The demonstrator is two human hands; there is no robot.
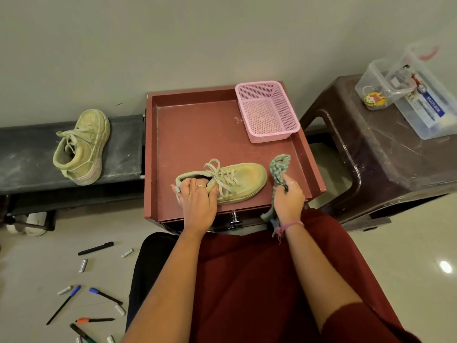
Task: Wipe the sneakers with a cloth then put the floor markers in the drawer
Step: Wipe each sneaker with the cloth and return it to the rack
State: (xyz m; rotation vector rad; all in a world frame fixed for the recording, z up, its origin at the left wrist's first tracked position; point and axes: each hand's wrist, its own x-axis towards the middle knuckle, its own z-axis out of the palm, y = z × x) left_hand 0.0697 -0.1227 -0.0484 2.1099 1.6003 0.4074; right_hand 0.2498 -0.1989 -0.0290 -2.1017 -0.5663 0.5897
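Observation:
A pale green sneaker [243, 180] lies on its side on the red cabinet top [195, 134], toe pointing right. My left hand [197, 198] grips its heel and collar. My right hand [288, 199] holds a grey-green cloth [279, 167] just right of the toe; the cloth's end hangs below my wrist. The second sneaker [82, 147] stands on the dark bench [27, 154] at left. Several markers [96, 248] and batteries lie scattered on the floor at lower left. The drawer's metal knob [234, 217] shows below the cabinet's front edge; the drawer is closed.
A pink mesh basket [268, 111] sits at the cabinet top's back right corner. A brown plastic stool [385, 149] at right carries a clear box [405, 92] with small items. White shoes [29, 224] lie under the bench. My lap in red fabric fills the foreground.

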